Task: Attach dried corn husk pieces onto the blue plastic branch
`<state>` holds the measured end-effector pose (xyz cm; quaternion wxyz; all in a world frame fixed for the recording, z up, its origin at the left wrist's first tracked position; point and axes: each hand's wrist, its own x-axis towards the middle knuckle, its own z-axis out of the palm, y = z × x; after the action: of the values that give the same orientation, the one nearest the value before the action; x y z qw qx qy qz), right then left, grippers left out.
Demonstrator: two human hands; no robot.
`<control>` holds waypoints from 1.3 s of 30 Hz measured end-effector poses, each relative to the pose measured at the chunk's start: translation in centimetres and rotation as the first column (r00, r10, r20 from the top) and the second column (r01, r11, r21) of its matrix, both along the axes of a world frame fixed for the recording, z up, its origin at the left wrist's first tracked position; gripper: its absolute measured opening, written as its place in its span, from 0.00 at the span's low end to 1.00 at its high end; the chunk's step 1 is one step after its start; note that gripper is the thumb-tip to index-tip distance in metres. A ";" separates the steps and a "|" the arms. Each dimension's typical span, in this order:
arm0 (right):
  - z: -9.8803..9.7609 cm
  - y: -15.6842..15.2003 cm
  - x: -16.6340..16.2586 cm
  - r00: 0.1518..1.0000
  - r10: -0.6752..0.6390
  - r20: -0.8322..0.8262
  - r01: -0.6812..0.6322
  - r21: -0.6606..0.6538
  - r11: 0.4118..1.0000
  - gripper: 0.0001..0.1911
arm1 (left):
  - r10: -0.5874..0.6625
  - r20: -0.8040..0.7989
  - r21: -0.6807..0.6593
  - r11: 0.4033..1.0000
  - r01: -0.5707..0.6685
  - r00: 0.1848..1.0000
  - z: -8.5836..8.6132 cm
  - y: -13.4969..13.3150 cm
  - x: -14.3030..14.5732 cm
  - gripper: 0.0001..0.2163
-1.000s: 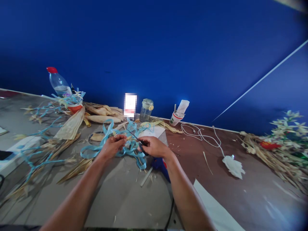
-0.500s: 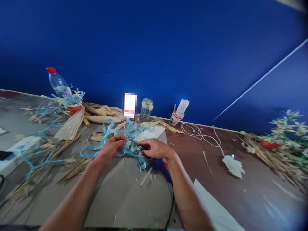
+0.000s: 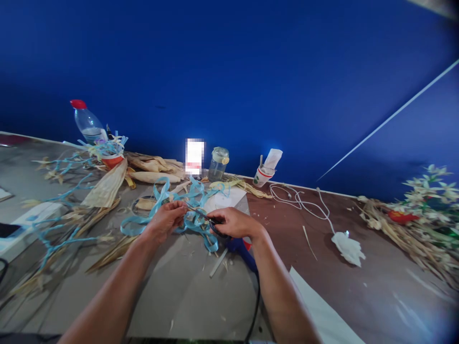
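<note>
My right hand (image 3: 234, 222) is closed around the handles of black-handled scissors (image 3: 217, 226). Their blades point left toward the fingertips of my left hand (image 3: 169, 219). That hand is pinched; what lies between its fingers is too small to make out. Light blue ribbon (image 3: 163, 191) lies in loose curls behind and between both hands. Below my right wrist rests a blue tool that looks like a glue gun (image 3: 245, 255), partly hidden by the forearm. A whitish stick (image 3: 218, 263) lies beside it.
Dried husks (image 3: 158, 167), blue-wrapped branches (image 3: 53, 246) and a red-capped bottle (image 3: 86, 124) are on the left. At the back stand a lidded jar (image 3: 218, 166) and a cup (image 3: 262, 177). A white cable (image 3: 299, 203), crumpled tissue (image 3: 348, 248) and white flowers (image 3: 433, 188) are on the right.
Both hands stay almost in place. The scissors have shifted very slightly at the left fingertips; the whole view has moved a little.
</note>
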<state>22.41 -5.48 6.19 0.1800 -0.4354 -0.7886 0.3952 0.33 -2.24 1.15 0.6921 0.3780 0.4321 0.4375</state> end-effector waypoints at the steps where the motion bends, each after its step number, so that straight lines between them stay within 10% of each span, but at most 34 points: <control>1: 0.0 0.0 0.0 1.000 0.002 -0.002 -0.002 -0.007 1.000 0.11 | -0.001 0.004 0.005 1.000 0.001 1.000 0.0 0.0 0.0 0.12; 16: -1.3 0.7 0.5 0.993 -0.063 -0.100 0.053 -0.094 0.994 0.15 | -0.006 -0.007 0.041 0.999 0.007 1.000 0.1 0.0 0.1 0.12; 26: -2.7 1.2 -4.5 0.617 -0.488 -0.618 0.431 -0.253 0.866 0.24 | 0.043 0.071 0.063 0.997 -0.048 0.997 0.4 -1.1 1.7 0.12; 39: -3.1 1.4 -4.5 0.599 -0.563 -0.570 0.558 -0.207 0.804 0.20 | -0.015 0.006 0.068 0.998 0.014 1.000 0.1 -1.1 2.1 0.15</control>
<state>17.90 -4.05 3.05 0.5355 -0.5107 -0.5097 0.4389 2.45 -3.33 1.24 0.6833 0.4031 0.4119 0.4482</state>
